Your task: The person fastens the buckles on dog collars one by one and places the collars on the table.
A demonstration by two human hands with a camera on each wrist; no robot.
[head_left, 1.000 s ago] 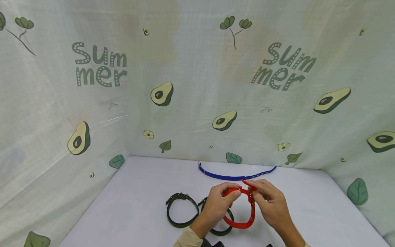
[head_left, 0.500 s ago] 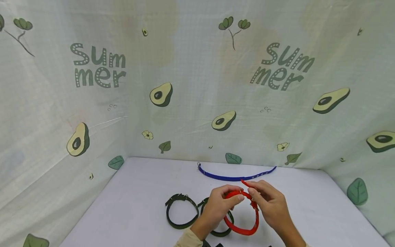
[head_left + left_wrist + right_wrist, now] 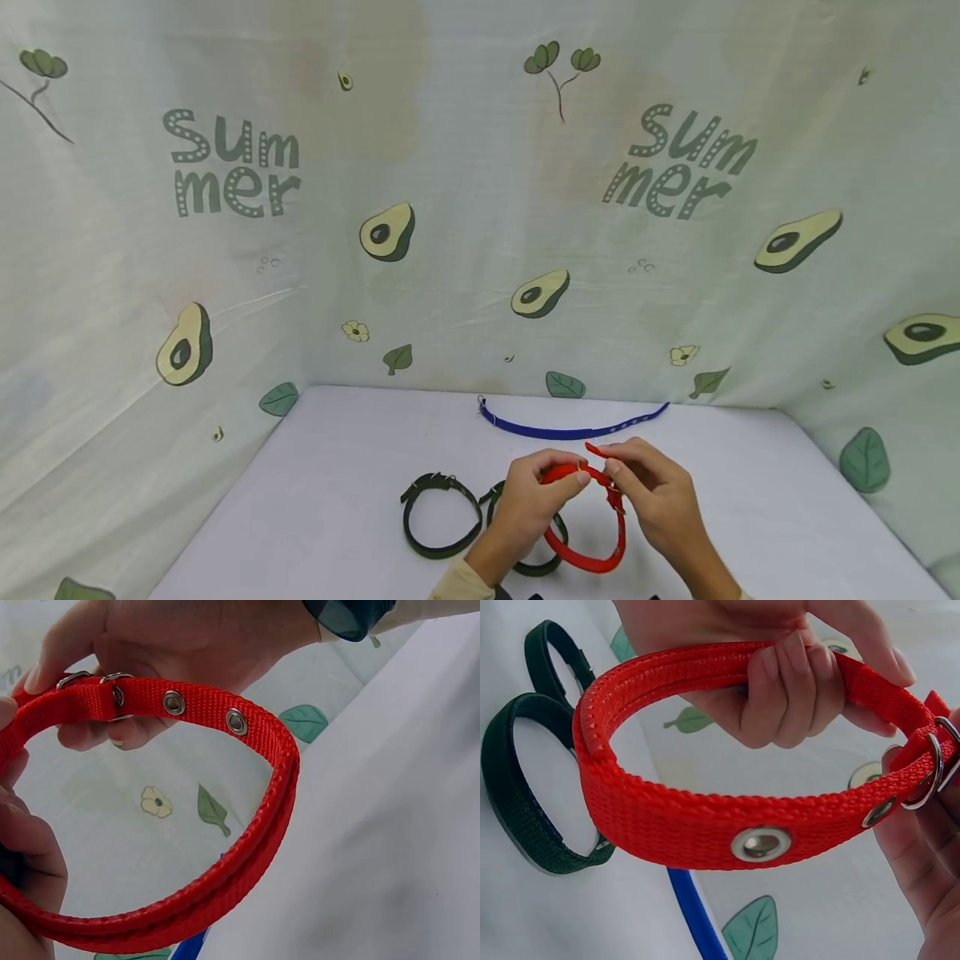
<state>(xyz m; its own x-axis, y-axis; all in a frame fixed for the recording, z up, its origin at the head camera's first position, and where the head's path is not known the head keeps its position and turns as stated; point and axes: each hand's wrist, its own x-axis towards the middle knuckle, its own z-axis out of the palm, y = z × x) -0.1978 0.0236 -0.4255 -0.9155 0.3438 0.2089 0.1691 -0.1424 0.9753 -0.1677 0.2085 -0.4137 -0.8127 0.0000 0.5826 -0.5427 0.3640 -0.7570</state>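
Note:
A red dog collar [image 3: 592, 564], buckled into a loop, hangs between both hands above the table. My left hand [image 3: 528, 492] grips the band on the left side, thumb on top and fingers curled behind it. With thumb and fingers, my right hand [image 3: 656, 492] pinches the collar's free strap end, beside the silver buckle. In the right wrist view the metal buckle and ring [image 3: 936, 769] sit at the right, and metal eyelets line the red band [image 3: 667, 825]. The left wrist view shows the strap end passing through the buckle by the right fingers.
Two dark green collars lie as loops on the white table: one [image 3: 442, 552] at the left, another [image 3: 534, 570] partly hidden behind the left forearm. A blue collar [image 3: 551, 433] lies stretched out near the back. Printed cloth [image 3: 450, 350] hangs behind the table.
The red loop has dropped slightly and its buckle has tilted downward. My right thumb has shifted up from beside the buckle onto the strap end. My left hand keeps its grip.

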